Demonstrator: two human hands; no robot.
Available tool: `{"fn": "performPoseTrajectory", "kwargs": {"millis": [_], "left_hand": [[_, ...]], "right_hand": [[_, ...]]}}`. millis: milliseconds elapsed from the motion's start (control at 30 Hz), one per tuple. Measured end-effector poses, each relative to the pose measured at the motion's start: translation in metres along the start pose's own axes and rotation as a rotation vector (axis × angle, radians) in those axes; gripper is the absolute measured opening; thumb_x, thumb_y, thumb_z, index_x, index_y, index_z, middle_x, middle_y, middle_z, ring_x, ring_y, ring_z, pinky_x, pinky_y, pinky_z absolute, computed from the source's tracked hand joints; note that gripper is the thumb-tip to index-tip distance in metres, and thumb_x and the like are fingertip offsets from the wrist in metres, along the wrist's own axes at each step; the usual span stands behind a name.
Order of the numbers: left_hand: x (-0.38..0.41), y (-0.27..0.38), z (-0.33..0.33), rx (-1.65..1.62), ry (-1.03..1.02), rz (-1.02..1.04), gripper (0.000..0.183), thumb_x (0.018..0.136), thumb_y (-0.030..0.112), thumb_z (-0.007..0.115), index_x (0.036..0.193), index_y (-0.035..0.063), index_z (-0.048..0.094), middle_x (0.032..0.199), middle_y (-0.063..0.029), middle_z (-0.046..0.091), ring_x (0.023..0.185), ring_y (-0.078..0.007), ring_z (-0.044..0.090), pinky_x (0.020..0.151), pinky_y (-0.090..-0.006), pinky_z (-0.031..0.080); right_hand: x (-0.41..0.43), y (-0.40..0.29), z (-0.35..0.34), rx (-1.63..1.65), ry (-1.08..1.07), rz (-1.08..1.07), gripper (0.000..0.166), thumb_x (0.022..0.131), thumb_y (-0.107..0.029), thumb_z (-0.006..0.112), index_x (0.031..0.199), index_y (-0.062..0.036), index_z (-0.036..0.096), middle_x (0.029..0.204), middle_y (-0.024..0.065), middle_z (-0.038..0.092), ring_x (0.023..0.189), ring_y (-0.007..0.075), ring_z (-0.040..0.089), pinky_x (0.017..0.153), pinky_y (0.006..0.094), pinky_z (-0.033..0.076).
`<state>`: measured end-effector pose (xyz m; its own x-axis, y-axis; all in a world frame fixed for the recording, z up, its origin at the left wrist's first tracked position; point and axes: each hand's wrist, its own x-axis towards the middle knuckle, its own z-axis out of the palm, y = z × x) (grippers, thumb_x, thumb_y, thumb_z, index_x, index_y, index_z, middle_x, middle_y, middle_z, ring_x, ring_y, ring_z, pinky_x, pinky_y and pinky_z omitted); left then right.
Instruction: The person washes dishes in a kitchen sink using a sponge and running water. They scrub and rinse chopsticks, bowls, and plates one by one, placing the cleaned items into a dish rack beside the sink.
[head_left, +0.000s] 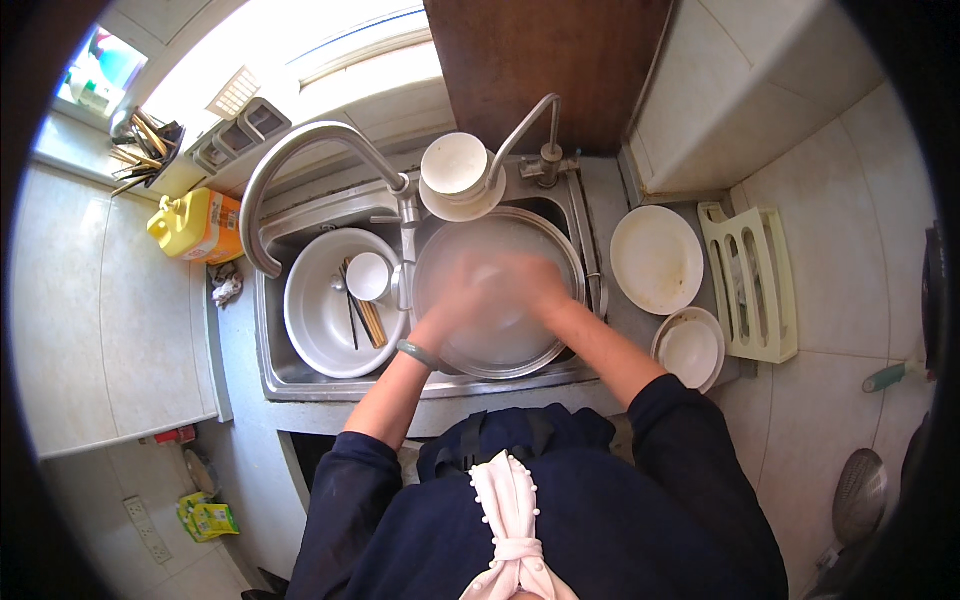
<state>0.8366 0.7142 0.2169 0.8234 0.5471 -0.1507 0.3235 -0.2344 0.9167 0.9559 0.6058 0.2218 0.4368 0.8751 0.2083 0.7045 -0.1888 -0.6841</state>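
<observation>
My left hand (457, 289) and my right hand (536, 285) are close together over a round metal basin (577, 262) of cloudy water in the right sink bowl. Both hands are blurred, so their fingers and anything between them cannot be made out. A green bangle (418, 354) circles my left wrist. To the left, a white plastic basin (304, 330) stands in the other sink bowl. Inside it are a small white bowl (368, 277), several chopsticks (370, 322) and a spoon (337, 282).
A curved faucet (300, 139) arches over the left basin. Stacked bowls (454, 165) stand behind the metal basin, near a thin tap (517, 139). Right of the sink are a stained plate (656, 259), bowls (688, 352) and a plastic rack (750, 281). A yellow jug (199, 225) sits left.
</observation>
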Motion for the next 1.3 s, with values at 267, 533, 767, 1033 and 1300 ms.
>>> {"fn": "performPoseTrajectory", "kwargs": {"millis": [267,533,767,1033,1300], "left_hand": [[-0.029,-0.004,0.033,-0.400,0.385,-0.133,0.044,0.061,-0.009,0.038,0.102,0.0067,0.037,0.093,-0.0063,0.042,0.090,-0.0164,0.042,0.082,-0.0255,0.034],[-0.014,-0.015,-0.002,0.151,0.116,0.073,0.037,0.064,-0.003,0.043,0.101,0.0033,0.042,0.096,-0.0111,0.049,0.094,-0.0215,0.048,0.085,-0.0295,0.036],[-0.004,0.009,0.001,-0.038,0.209,-0.001,0.031,0.066,-0.004,0.040,0.096,0.0032,0.048,0.082,-0.0085,0.052,0.079,-0.0211,0.051,0.072,-0.0296,0.040],[-0.018,-0.040,0.021,-0.943,0.371,-0.573,0.040,0.068,-0.004,0.037,0.107,-0.0004,0.043,0.097,-0.0118,0.048,0.087,-0.0231,0.049,0.076,-0.0316,0.043],[-0.028,-0.054,0.043,-1.146,0.293,-0.807,0.034,0.079,0.000,0.044,0.112,-0.0012,0.039,0.109,-0.0151,0.046,0.097,-0.0297,0.050,0.081,-0.0408,0.047]], "right_hand": [[-0.056,0.004,0.071,1.137,0.149,1.147,0.030,0.078,-0.019,0.054,0.100,-0.0002,0.054,0.075,0.0114,0.059,0.072,0.0200,0.058,0.068,0.0332,0.047],[-0.022,0.024,0.038,0.126,-0.057,0.328,0.032,0.072,-0.011,0.056,0.103,-0.0033,0.052,0.085,0.0171,0.058,0.078,0.0308,0.057,0.070,0.0379,0.046],[-0.014,0.004,0.020,0.188,0.031,0.347,0.025,0.075,-0.018,0.053,0.096,-0.0038,0.056,0.084,0.0200,0.059,0.080,0.0361,0.056,0.070,0.0405,0.045],[-0.076,0.000,0.035,0.761,-0.038,0.735,0.037,0.083,-0.030,0.048,0.096,0.0041,0.056,0.079,0.0143,0.059,0.076,0.0224,0.057,0.071,0.0322,0.045],[-0.054,-0.013,-0.034,0.518,0.160,0.762,0.027,0.084,-0.016,0.050,0.107,-0.0032,0.052,0.092,0.0109,0.060,0.083,0.0183,0.057,0.076,0.0282,0.044]]}}
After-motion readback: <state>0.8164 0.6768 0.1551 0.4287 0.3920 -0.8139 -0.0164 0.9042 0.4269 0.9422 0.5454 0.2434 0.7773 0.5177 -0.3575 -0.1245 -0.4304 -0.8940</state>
